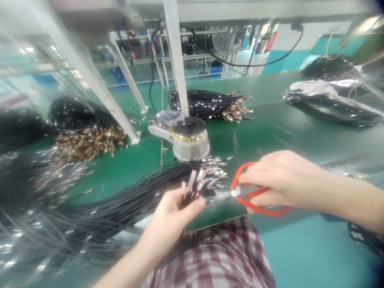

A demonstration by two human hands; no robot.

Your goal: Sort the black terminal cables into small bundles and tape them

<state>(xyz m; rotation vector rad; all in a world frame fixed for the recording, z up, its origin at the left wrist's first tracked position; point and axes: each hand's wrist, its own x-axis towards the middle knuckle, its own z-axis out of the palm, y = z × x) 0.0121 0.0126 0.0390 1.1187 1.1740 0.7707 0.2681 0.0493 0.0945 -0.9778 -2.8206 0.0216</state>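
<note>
My left hand (177, 212) is closed around the ends of several thin black cables, whose silvery tips (192, 180) stick up past the fingers. A long bundle of black cables (129, 200) runs off to the left behind it. In my right hand (276, 180) is a pair of scissors (235, 193) with red handles, the fingers through the loops. The blades point left, their tips close to a cable end at my left thumb; whether they touch it I cannot tell. Just beyond the cable tips stands a round tape dispenser (191, 144) with a dark disc on top.
Cable bundles with gold-coloured ends lie at the left (87, 144) and behind the dispenser (216, 104). More coiled cables (333, 110) lie at the far right. White metal posts (177, 60) rise from the green table (267, 128), carrying a shelf overhead.
</note>
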